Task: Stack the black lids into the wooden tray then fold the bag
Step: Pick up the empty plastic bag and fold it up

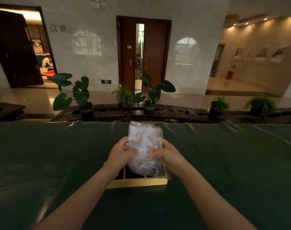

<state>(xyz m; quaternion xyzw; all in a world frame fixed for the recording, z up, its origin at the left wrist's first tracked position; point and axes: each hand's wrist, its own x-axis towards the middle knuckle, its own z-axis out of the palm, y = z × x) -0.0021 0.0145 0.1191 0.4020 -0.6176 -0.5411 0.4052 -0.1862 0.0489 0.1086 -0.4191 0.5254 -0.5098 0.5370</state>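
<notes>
A crumpled clear plastic bag (145,143) is held upright above the table, between both hands. My left hand (120,152) grips its left side and my right hand (168,155) grips its right side. Below the bag sits the wooden tray (138,183), a pale box with dividers. Dark shapes show in its compartments (133,174), but the bag and my wrists hide most of the inside, so I cannot tell lids apart.
The table carries a dark green cloth (58,163) that runs to a wavy far edge. Beyond it stand several potted plants (81,97) along a dark planter ledge, then a glossy floor and wooden doors (144,53).
</notes>
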